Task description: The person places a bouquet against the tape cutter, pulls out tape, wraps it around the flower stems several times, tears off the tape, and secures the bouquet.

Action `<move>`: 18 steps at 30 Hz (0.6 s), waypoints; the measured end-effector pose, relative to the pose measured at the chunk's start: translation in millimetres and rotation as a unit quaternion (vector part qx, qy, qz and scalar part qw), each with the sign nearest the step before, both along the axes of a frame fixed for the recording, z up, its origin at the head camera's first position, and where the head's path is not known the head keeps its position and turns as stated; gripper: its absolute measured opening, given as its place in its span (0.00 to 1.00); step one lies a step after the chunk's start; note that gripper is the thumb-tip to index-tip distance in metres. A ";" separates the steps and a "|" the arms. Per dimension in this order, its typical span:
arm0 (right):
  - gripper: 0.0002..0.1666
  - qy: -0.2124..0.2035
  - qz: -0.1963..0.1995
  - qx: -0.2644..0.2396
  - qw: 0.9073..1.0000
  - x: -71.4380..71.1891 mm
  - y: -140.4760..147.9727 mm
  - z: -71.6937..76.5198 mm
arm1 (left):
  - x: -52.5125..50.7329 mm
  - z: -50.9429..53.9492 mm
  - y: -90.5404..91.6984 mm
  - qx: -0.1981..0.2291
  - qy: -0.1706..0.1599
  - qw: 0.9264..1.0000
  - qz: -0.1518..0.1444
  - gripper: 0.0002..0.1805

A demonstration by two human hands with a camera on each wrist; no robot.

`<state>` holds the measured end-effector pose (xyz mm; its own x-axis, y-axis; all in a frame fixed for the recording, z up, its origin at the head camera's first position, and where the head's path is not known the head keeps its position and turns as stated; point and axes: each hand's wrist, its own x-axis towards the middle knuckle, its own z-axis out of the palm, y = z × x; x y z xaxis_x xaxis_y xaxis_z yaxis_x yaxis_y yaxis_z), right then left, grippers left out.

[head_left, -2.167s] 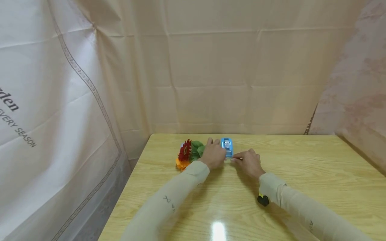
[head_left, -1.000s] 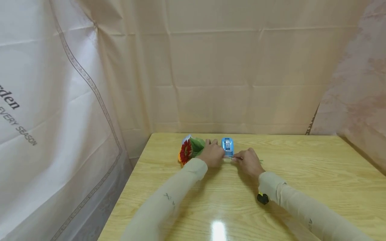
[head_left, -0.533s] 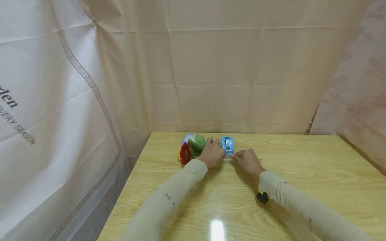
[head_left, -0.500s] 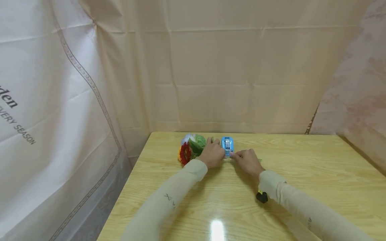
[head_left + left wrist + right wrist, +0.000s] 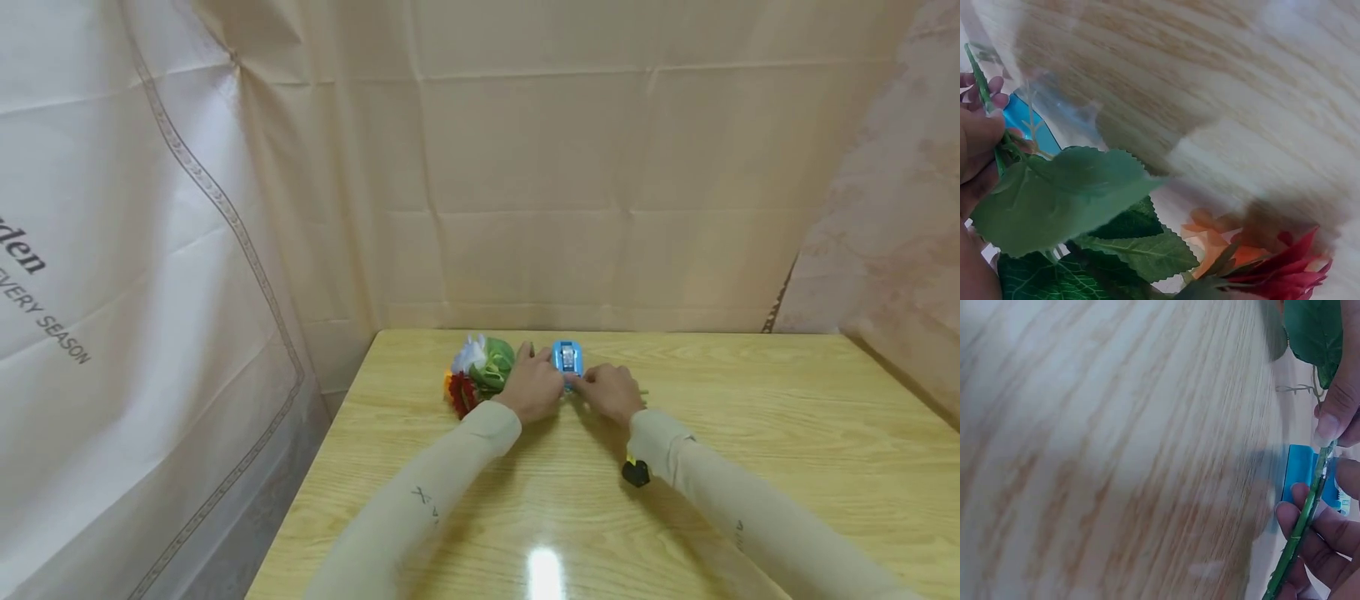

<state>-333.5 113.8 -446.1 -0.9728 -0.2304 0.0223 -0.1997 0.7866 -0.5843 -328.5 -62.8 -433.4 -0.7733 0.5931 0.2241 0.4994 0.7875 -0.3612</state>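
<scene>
My left hand (image 5: 534, 390) grips the green stems of a small bunch of artificial flowers, with a red flower (image 5: 462, 395), a pale lilac-white flower (image 5: 470, 356) and orange petals (image 5: 1216, 240) to its left. Large green leaves (image 5: 1060, 194) spread beside that hand in the left wrist view. My right hand (image 5: 613, 395) holds the stems (image 5: 1297, 540) just below, its fingers curled around them. A shiny clear strip, seemingly tape (image 5: 1327, 467), lies on the stems between both hands. Right behind the fingertips stands a blue tape dispenser (image 5: 567, 357), partly hidden.
The hands work near the back edge of a wood-grain table (image 5: 750, 433). Beige cloth (image 5: 525, 192) hangs behind it and printed white cloth (image 5: 150, 250) to the left. A black-and-yellow item (image 5: 636, 472) sits at my right wrist.
The bunch has turned in my hands: the lilac-white flower and leaves show more, the red one sits lower. My right hand has moved slightly left, closer to my left hand.
</scene>
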 end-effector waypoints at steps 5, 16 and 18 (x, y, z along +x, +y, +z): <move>0.32 0.003 -0.003 0.009 1.000 -4.2 1.5 -0.4 | 0.0 -1.7 2.0 -0.004 0.014 1.000 -0.001 0.19; 0.28 0.016 -0.013 0.043 0.999 -10.3 -3.4 3.0 | -2.5 -4.9 3.9 -0.004 0.010 1.000 0.001 0.20; 0.27 0.029 -0.009 0.047 0.998 -10.6 -4.3 2.9 | -3.2 -6.7 3.9 -0.006 0.011 1.000 0.004 0.19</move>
